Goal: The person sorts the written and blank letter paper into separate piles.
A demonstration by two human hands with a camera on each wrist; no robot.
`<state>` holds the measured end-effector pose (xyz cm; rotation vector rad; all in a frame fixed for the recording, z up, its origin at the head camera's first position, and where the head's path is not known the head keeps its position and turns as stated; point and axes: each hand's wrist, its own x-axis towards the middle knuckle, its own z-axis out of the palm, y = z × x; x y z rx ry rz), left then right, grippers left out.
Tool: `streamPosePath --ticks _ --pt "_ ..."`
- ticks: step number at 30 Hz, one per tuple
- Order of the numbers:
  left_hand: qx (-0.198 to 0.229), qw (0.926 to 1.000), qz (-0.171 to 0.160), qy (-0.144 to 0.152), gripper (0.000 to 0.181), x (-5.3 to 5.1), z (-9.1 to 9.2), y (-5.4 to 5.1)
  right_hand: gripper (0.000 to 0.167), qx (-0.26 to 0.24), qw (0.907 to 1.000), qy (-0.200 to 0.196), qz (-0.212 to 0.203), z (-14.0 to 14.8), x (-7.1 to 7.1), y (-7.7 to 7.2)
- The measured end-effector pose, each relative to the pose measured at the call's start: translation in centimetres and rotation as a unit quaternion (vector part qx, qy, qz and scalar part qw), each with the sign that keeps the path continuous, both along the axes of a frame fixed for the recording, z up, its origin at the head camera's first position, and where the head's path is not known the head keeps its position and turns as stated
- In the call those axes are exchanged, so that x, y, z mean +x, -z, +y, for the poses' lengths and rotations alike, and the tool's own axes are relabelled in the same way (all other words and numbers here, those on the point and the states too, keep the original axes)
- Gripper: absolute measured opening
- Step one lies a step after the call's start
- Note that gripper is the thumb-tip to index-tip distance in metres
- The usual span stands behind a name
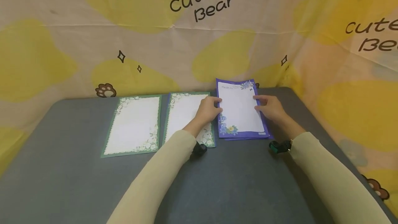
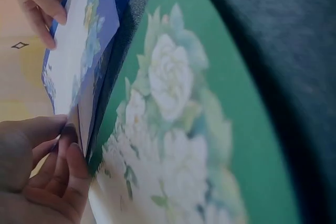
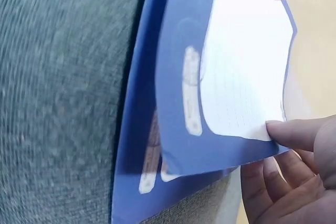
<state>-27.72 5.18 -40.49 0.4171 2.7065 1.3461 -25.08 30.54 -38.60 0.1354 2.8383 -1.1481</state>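
The left hand point(image 1: 209, 109) and right hand point(image 1: 271, 108), fingers clamped on opposite edges, hold a purple-bordered sheet point(image 1: 240, 108) above purple-bordered paper point(image 3: 128, 203) on the counter point(image 1: 233, 186), right of 2 green-bordered sheets point(image 1: 133, 123). Uneven pulling could crease it (thin paper bends readily).

At four o'clock the right hand point(image 3: 302, 187) pinches a blue-bordered sheet point(image 3: 241, 72) above another blue sheet point(image 3: 132, 156); textured tabletop point(image 3: 63, 98) lies at nine o'clock.

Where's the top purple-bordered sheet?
In the head view, the top purple-bordered sheet is right of the green-bordered sheets, between the left hand and right hand.
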Motion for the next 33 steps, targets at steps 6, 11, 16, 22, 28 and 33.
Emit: streamPosePath --ticks 6,11,16,22,28,33 --pt "-0.046 0.9988 -0.013 0.008 0.044 0.0 0.7 0.2 0.046 0.047 0.9989 -0.002 0.0 0.0 -0.2 0.3" --pt "-0.074 0.9972 0.01 0.004 0.043 0.2 0.9 0.6 0.048 0.08 0.9967 -0.008 0.013 0.2 -0.3 1.0" --pt "-0.108 0.9936 0.032 0.002 0.039 0.7 0.9 0.4 0.05 0.111 0.9932 -0.015 0.028 0.2 -0.2 1.6" --pt "-0.141 0.9889 0.045 -0.015 0.033 1.2 1.1 -0.3 0.048 0.169 0.9848 -0.032 0.027 -0.4 -0.2 1.4" --pt "-0.151 0.9876 0.038 0.022 0.024 1.3 0.7 -0.9 0.051 0.234 0.9704 -0.059 0.007 -1.0 -0.4 0.9" --pt "-0.127 0.9888 0.046 0.063 0.035 1.6 -0.8 -2.0 0.047 0.277 0.9571 -0.074 0.043 -1.7 0.0 0.1"
